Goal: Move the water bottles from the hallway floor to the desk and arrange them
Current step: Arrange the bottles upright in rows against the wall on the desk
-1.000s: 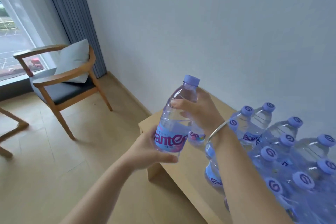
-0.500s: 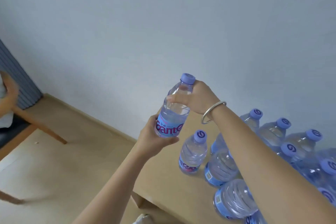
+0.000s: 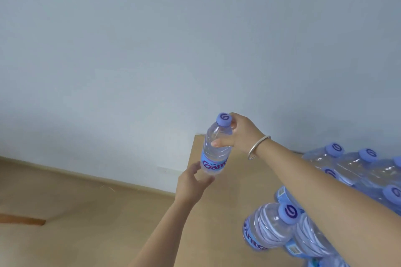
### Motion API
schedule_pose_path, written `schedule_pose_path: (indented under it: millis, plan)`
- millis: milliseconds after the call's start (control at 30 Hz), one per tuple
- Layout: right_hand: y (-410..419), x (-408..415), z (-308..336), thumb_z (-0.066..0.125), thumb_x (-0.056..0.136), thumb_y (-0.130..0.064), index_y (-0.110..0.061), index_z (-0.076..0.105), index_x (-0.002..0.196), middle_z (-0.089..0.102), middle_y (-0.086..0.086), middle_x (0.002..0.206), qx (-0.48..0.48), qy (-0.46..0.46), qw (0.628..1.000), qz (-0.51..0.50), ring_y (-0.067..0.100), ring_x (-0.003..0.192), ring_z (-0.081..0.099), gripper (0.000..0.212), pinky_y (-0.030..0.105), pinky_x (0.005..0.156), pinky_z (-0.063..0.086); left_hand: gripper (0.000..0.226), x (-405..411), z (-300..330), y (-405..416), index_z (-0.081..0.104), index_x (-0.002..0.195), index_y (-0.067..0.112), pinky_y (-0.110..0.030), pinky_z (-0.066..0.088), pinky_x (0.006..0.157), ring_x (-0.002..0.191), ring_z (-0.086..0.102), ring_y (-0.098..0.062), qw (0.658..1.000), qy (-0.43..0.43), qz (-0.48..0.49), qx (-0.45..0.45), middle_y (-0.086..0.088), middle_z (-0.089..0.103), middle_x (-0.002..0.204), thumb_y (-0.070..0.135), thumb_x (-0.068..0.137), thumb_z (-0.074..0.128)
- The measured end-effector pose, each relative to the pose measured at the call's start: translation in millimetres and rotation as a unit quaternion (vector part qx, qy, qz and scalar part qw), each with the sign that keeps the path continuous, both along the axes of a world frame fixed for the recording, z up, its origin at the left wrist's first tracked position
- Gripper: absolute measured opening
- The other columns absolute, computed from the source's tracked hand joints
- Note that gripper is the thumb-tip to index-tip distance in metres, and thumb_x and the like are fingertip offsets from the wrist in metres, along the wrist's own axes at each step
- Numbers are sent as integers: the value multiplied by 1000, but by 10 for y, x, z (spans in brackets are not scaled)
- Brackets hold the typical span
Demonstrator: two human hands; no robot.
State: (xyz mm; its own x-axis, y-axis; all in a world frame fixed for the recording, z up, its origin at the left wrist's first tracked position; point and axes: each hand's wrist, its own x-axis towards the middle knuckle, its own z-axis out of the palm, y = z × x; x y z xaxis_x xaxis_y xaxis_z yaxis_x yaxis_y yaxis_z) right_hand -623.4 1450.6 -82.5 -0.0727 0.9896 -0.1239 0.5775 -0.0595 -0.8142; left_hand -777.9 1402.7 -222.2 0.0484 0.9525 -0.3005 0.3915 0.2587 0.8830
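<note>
- The water bottle (image 3: 214, 151) in hand sits at the centre of the frame, upright with a slight tilt, over the far left part of the desk (image 3: 234, 191); whether its base touches the wood cannot be told.
- The right hand (image 3: 238, 134) holds it by the shoulder, thumb across the front and fingers curled behind just under the purple cap (image 3: 224, 119).
- The left hand (image 3: 191, 182) is below it with fingers loosely spread near the label; it looks about to let go or just touching, and which cannot be told.
- To do the step well, the person would likely lower the bottle straight down with the right hand, steady the base with the left, and let go only once it stands flat.
- The desk's left edge lies just left of the bottle, with the floor (image 3: 65, 212) beyond, so setting it a little rightward looks safer.
- Bare desk top fills the middle of the frame, leaving room to move.
- The other bottles (image 3: 325, 212) crowd the lower right; the right forearm crosses above them, and a low pull back could knock their caps.
</note>
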Motion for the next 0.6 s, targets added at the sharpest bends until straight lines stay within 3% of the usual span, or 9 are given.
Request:
schedule_pose_path:
  millis: [100,267,433,500,600]
  plan:
    - [163,-75,-101,85,61,-21,-26,52,82,56,-9,84,7,-15,1000,-18,11,81,54,39,20,68,43,54,-11,-38,187,58,124,24,-21,39,80,104,57,-9,999,37,9,11,12,63,114,37,74,76]
    - [401,-239,-278,86,60,-26,-21,45,78,43,-10,81,16,-57,997,-39,4,72,45,45,15,62,36,25,-32,-41,518,59,87,27,-37,51,77,82,60,-19,996,87,15,29,9,62,80,40,71,73]
    - [556,-260,-385,85,62,-25,-10,53,96,42,-2,97,18,-60,996,-60,13,84,47,49,16,67,36,36,-24,-178,734,63,100,18,-34,48,79,93,57,-17,997,60,27,37,5,63,97,35,71,75]
    - [612,-240,-395,84,62,-25,-10,53,98,42,-2,98,21,-64,996,-61,12,84,47,49,10,65,35,37,-4,-211,790,63,101,18,-33,46,80,98,55,-17,996,64,33,44,7,62,97,35,71,75]
    - [681,-223,-418,83,63,-25,-15,53,99,42,-3,99,26,-61,995,-72,10,85,47,48,14,68,34,44,33,-239,886,62,110,18,-33,43,85,108,53,-19,996,66,36,44,4,62,108,34,72,76]
